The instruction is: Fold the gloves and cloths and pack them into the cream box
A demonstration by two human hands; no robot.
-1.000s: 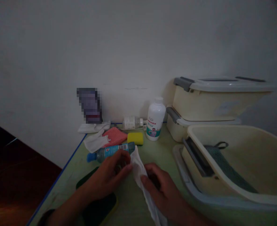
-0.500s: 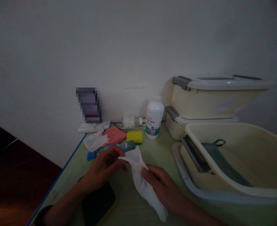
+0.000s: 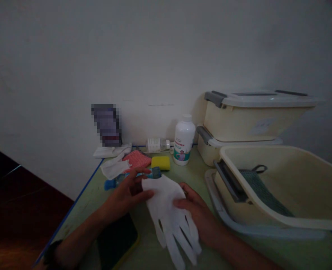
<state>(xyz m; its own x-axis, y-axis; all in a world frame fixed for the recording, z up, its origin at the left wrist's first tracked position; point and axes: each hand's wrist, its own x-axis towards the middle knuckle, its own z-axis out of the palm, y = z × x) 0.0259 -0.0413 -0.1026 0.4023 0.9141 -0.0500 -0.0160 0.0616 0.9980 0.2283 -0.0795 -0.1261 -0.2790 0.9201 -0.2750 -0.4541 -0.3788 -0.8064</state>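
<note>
A white glove (image 3: 168,213) hangs spread out between my hands above the green table (image 3: 154,247), cuff up and fingers pointing down toward me. My left hand (image 3: 126,193) pinches the left side of the cuff. My right hand (image 3: 196,213) grips the right side, thumb on the front. Just behind the glove lies a clear bottle with a blue cap (image 3: 118,180) on its side. A dark phone in a yellow case (image 3: 118,240) lies under my left forearm.
Against the wall sit a white bottle (image 3: 183,140), a small clear bottle (image 3: 156,145) lying down, a yellow sponge (image 3: 160,162), a red cloth (image 3: 136,159) and white cloths (image 3: 113,167). Cream bins (image 3: 256,120) stack at right; an open tub (image 3: 281,187) holds a dark mesh item.
The glove was a bunched strip between my hands; now it is pulled open flat with its fingers showing. My left hand moved up to the cuff's left side.
</note>
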